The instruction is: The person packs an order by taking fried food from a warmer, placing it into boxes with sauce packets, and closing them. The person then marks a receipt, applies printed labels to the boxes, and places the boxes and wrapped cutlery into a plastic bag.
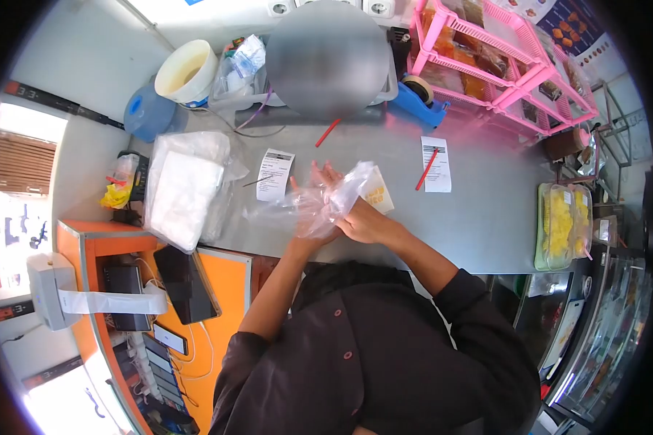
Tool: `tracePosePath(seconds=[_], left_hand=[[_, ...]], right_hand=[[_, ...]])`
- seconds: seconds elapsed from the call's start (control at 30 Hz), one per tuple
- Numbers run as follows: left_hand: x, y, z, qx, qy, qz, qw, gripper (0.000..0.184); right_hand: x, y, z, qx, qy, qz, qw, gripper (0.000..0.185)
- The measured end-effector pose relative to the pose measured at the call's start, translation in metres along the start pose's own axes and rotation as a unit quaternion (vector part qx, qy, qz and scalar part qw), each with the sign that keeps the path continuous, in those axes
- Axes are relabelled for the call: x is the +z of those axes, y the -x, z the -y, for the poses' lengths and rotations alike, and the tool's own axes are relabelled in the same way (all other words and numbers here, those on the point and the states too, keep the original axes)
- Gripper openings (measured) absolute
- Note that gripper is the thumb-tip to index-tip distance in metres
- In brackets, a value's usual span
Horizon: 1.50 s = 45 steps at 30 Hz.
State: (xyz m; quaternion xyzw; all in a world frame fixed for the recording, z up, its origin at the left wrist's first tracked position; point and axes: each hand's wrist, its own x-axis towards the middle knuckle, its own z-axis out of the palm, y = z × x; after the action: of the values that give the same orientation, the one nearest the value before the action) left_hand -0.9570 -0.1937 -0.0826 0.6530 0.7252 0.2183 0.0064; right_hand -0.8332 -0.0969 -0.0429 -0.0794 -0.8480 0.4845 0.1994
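A thin, clear plastic bag [352, 190] is crumpled around my hands above the steel counter. My left hand [318, 210] is partly inside or behind this film, with fingertips stretched away from me and showing above it. Close beside it, my right hand [366, 221] has its fingers closed on the film near my left wrist; some fingers are hidden. Under the bag's right side lies a cream packet with yellow print [379, 192]. A printed receipt [274, 174] is left of my hands, with a thin dark stick across it. A red stick [328, 133] rests farther back.
Another receipt [436, 165] bears a red stick. A stack of plastic bags [187, 196] sits left. Behind are a white bucket [189, 71], a blue tape dispenser [421, 105] and a pink rack [486, 72]. Clear containers of yellow food [559, 225] stand right; a tablet [185, 284] is lower left.
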Motion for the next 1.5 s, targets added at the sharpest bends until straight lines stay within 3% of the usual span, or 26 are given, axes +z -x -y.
tracePosePath(seconds=[0.13,0.23,0.3,0.33,0.4,0.5,0.53,0.57,0.63,0.67,0.7,0.8,0.93,1.03,1.1,1.17,1.23,1.37,1.43,1.47,1.5], left_hand=[[0.010,0.000,0.003,0.058,-0.076,0.008,0.995,0.074],[0.021,0.004,0.012,0.065,0.017,-0.017,0.998,0.060],[0.016,0.003,0.018,0.113,0.095,-0.037,0.988,0.050],[0.017,0.002,0.015,0.089,0.177,-0.042,0.979,0.050],[0.018,0.003,0.009,0.040,0.334,-0.047,0.941,0.052],[0.073,0.024,0.037,0.002,0.312,-0.028,0.950,0.066],[0.047,0.011,0.022,0.020,0.114,0.037,0.993,0.069],[0.029,0.000,0.014,0.014,0.251,0.035,0.967,0.070],[-0.003,-0.015,0.005,-0.003,0.508,0.037,0.861,0.070],[-0.013,-0.019,0.005,-0.017,0.542,0.056,0.838,0.068],[-0.021,-0.021,0.006,-0.028,0.560,0.077,0.825,0.066],[-0.027,-0.024,0.011,-0.054,0.557,0.125,0.819,0.059],[-0.010,-0.026,0.011,-0.078,0.514,0.153,0.841,0.050],[-0.001,-0.032,0.005,-0.068,0.417,0.168,0.891,0.044],[-0.031,-0.053,-0.017,-0.003,0.263,0.179,0.948,0.036],[-0.049,-0.064,-0.031,0.060,0.182,0.157,0.969,0.035],[-0.045,-0.059,-0.016,0.057,0.186,0.116,0.974,0.035],[-0.055,-0.055,0.000,0.053,0.248,0.037,0.967,0.039],[-0.040,-0.053,0.009,0.098,0.212,-0.034,0.972,0.039],[-0.026,-0.050,0.010,0.075,0.204,-0.040,0.975,0.039],[-0.012,-0.048,0.009,0.050,0.197,-0.047,0.978,0.039]], right_hand=[[-0.009,-0.002,0.001,-0.054,0.117,0.056,0.990,0.080],[-0.016,-0.002,0.009,-0.018,0.034,0.072,0.997,0.094],[-0.016,-0.001,0.005,0.016,0.022,0.009,1.000,0.093],[-0.014,0.001,0.002,0.034,0.014,-0.022,0.999,0.093],[-0.007,0.001,-0.009,0.010,0.075,-0.030,0.997,0.072],[0.005,-0.011,-0.018,-0.031,0.112,-0.025,0.993,0.042],[0.009,-0.017,-0.017,-0.044,0.116,-0.017,0.992,0.033],[0.015,-0.024,-0.008,-0.067,0.068,-0.064,0.993,0.020],[0.025,-0.031,-0.009,-0.018,-0.013,-0.078,0.997,0.023],[0.029,-0.034,-0.007,0.006,-0.055,-0.085,0.995,0.025],[0.035,-0.032,-0.001,0.023,-0.090,-0.165,0.982,0.023],[0.013,-0.033,0.022,0.062,-0.279,-0.113,0.952,0.026],[0.006,-0.029,0.021,0.026,-0.271,-0.129,0.953,0.027],[-0.026,-0.026,0.019,0.079,-0.383,-0.126,0.912,0.020],[-0.048,-0.020,0.005,0.084,-0.513,-0.124,0.846,0.014],[-0.071,-0.016,0.005,0.082,-0.481,-0.135,0.863,0.015],[-0.098,-0.013,0.017,0.101,-0.238,-0.162,0.952,0.026],[-0.111,0.036,-0.015,0.119,0.004,-0.167,0.979,0.048],[-0.073,0.056,-0.065,0.142,-0.052,-0.169,0.974,0.046],[-0.056,0.064,-0.079,0.154,-0.080,-0.167,0.971,0.046],[-0.044,0.069,-0.083,0.184,0.004,-0.175,0.967,0.046]])
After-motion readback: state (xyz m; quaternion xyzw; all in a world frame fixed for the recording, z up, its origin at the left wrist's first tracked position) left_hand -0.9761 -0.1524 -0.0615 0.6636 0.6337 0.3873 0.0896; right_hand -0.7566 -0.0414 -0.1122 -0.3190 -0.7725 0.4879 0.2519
